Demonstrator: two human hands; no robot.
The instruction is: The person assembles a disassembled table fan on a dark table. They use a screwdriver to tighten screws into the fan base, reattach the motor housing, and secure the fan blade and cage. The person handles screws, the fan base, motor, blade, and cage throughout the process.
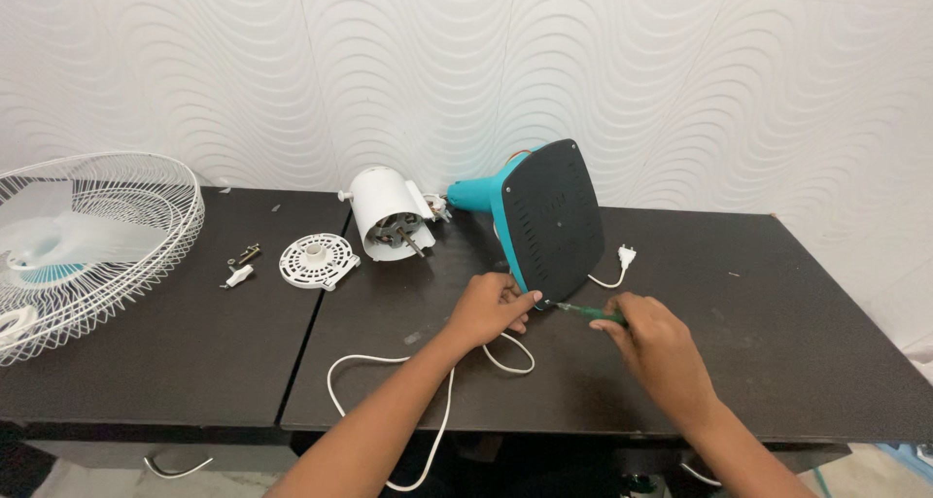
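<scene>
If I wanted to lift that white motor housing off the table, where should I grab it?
Probably around the smooth round body of the motor housing, coming from above or from its closed rear end. It lies on its side with the shaft and open windings pointing forward and right, so that end is best avoided.

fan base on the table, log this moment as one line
left hand steadies fan base | right hand holds green screwdriver at its lower edge | motor housing lies apart
</scene>
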